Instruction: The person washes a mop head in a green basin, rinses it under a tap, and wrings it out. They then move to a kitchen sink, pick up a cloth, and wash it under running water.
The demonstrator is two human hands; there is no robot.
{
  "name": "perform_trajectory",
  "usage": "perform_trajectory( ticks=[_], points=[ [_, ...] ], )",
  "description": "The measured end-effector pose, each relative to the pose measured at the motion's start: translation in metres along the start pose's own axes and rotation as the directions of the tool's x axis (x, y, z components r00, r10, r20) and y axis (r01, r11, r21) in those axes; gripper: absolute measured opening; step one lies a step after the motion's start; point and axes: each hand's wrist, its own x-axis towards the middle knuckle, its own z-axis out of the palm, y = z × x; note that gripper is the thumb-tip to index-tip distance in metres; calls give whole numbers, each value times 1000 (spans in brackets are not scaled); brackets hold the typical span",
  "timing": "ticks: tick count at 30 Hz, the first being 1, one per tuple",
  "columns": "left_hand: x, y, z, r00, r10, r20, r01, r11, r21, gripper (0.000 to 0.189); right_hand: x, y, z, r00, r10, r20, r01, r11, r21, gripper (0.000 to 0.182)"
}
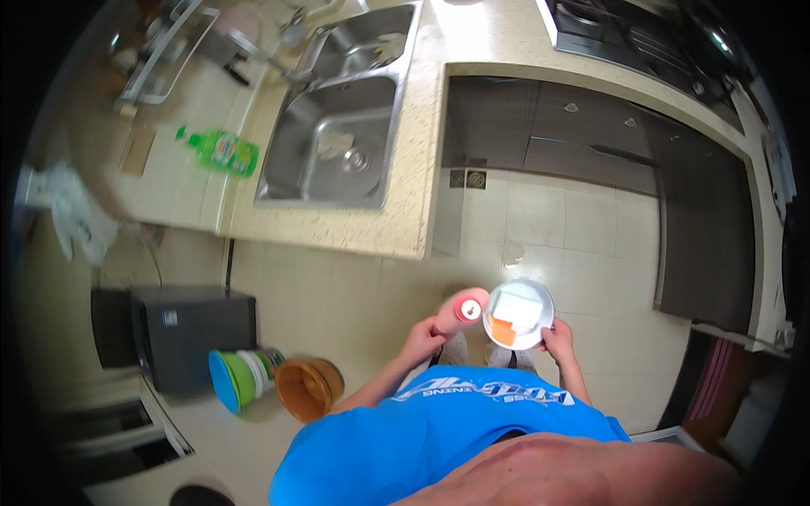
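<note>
In front of my torso, my left hand [422, 342] grips a pink bottle-like container [451, 314] with a red top that has a white, marked centre. Close beside it, my right hand [558, 341] holds a round white dish [549, 303] by its rim. Inside the dish lie a bright white rectangular piece [517, 308] and an orange piece [503, 331]; glare hides what they are made of. Both hands are over the tiled floor, above my shoes [454, 350].
A speckled counter [414, 183] holds a double steel sink [304, 171] and a green pump bottle [226, 152]. At upper right is a gas hob [633, 54]. A black cabinet-like box [190, 335], a blue-green bucket [229, 382] and a brown bucket [309, 387] stand at left.
</note>
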Motion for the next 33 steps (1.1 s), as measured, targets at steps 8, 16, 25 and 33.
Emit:
perform_trajectory(
  ticks=[8,16,25,33],
  points=[
    [-126,-25,-39,903,-194,-383,49,933,-358,20,-40,-50,63,938,27,345,91,942,-323,27],
    [-225,-54,-101,818,-275,-504,-64,829,-556,21,-80,-104,185,856,94,508,212,834,-510,25],
    [-358,-68,-237,714,-279,-642,-283,724,-629,23,-142,-142,415,759,225,611,252,764,-594,27],
    [-414,-81,-346,530,-375,-761,-480,606,-634,26,-178,-160,596,636,310,706,332,717,-614,23]
  ],
)
